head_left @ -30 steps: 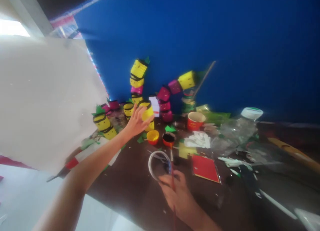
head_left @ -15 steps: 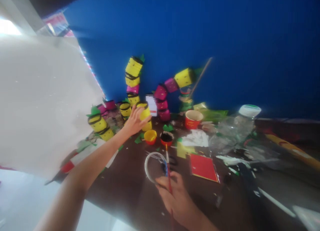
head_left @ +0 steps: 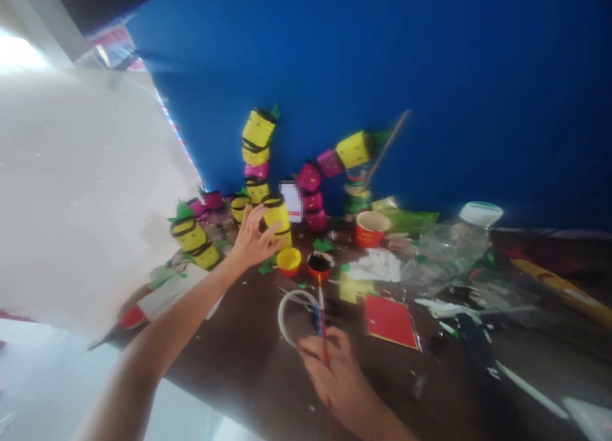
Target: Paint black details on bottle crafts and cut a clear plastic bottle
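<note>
Blue wall (head_left: 363,58) rises behind a dark table (head_left: 234,339), with a pale panel (head_left: 76,192) at the left. On the table, the left hand (head_left: 252,240) reaches out with its fingers spread and slightly curved, right beside the upright yellow tube (head_left: 278,223); whether the fingertips touch it is unclear. The tube has a black band at its top and stands behind the yellow paint cup (head_left: 289,262).

Nearer the wearer, the right hand (head_left: 335,368) pinches the red handle of a brush (head_left: 323,326) between thumb and fingers. The brush points away from the wearer, its tip at the near rim of the black paint cup (head_left: 320,264); contact with the rim cannot be told. The pale ring (head_left: 282,320) lies just beside the fingers of this hand, and whether they hold it is unclear.

Behind the tube, a tall yellow-and-pink stack (head_left: 257,132) leans against the blue, and a phone (head_left: 292,202) stands between it and the bent magenta stack (head_left: 313,176), which ends in a yellow piece. Another yellow tube with green leaves (head_left: 194,240) tilts at the left. Right of the paint cups are a red paper cup (head_left: 369,236), crumpled tissue (head_left: 377,266), yellow paper (head_left: 354,289), a red card (head_left: 391,322) and a clear bottle (head_left: 466,243) with a white lid.
</note>
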`<state>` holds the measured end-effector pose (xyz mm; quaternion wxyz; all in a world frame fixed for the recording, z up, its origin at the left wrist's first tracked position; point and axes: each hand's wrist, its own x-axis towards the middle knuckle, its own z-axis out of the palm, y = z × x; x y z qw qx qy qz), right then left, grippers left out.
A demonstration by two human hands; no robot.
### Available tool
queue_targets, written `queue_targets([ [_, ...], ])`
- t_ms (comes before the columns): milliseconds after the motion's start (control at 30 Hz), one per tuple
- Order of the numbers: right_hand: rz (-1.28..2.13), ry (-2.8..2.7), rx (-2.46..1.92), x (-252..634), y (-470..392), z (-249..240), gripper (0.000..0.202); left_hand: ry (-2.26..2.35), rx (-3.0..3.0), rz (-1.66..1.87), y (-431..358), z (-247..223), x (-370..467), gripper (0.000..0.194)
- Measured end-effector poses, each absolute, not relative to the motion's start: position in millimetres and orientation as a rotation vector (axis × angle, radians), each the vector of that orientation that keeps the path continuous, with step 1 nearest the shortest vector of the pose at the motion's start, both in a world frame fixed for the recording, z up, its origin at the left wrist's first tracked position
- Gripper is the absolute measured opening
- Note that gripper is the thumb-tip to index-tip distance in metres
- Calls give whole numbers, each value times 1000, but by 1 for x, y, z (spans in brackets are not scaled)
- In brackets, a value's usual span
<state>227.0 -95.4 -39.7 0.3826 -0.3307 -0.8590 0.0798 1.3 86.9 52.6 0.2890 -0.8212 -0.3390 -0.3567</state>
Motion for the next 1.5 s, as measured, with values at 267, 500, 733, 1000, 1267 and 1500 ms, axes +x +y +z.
queue_targets([
  [267, 201, -2265, -732, 225, -89, -29, 27, -1276, -1918, -1187, -30, 27, -39, 51],
  [500, 54, -2537, -483, 196, -76, -10, 25, -1762, -1499, -1188, -112, -9, -124, 45],
  [733, 165, -2590, -624, 134, -26, 3, 27, -1936, -1491, -1075, -133, -28, -124, 35],
  [1000, 281, -2367, -646, 180, -60, -6, 32, -1983, -1777, -993, -102, -17, -128, 34],
  [1267, 165, -2019, -763, 242, -73, -37, 20, -2023, -2176, -2398, -77, 22, -114, 87],
  [1500, 200, -2003, -778, 237, -68, -39, 18, -2159, -2207, -2475, -63, 23, -116, 94],
])
